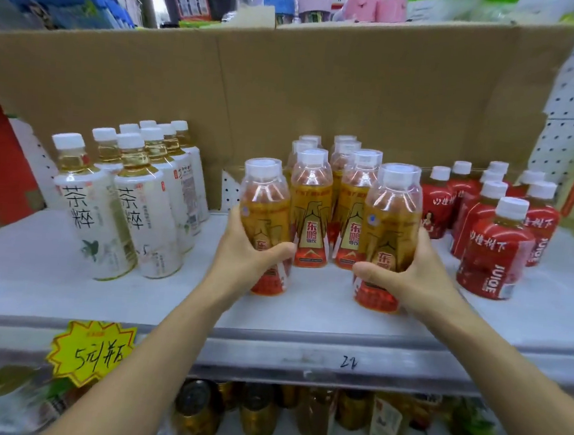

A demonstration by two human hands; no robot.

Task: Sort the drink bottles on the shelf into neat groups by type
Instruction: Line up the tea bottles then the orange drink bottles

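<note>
Centrally 东鹏 bottles (pixel 310 212) (茶粹 bottles (pixel 138 209) leftward)

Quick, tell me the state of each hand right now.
Left hand: closed, holding the front-left orange bottle.
Right hand: closed, holding the front-right orange bottle.

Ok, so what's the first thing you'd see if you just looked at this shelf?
Most likely the two hands in the middle: the left hand grips the left gold bottle and the right hand grips the right gold bottle. White tea bottles stand on the left of the shelf, red juice bottles on the right, and a spiky yellow price tag sticks to its front edge, lower left.
</note>
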